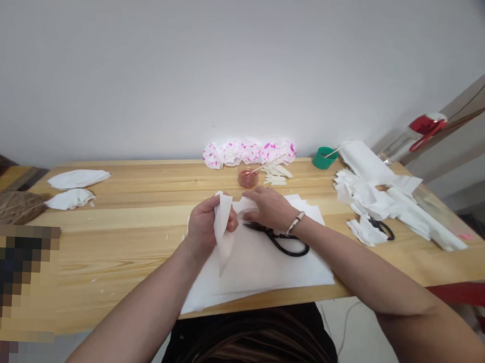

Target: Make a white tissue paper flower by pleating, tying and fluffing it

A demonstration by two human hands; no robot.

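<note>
My left hand is closed around a folded piece of thin white paper, whose pointed end hangs down. Just to its right, my right hand bends its fingers over a small piece of white paper. Its fingertips are partly hidden, but they appear to grip the piece. Under the right hand and wrist lies a pair of black scissors, resting on a stack of white paper sheets.
Behind the hands stand a small pinkish cup with a stick, white strips and pink-speckled paper puffs. A green cup, crumpled paper and a bottle are right. Paper pieces and twine lie left.
</note>
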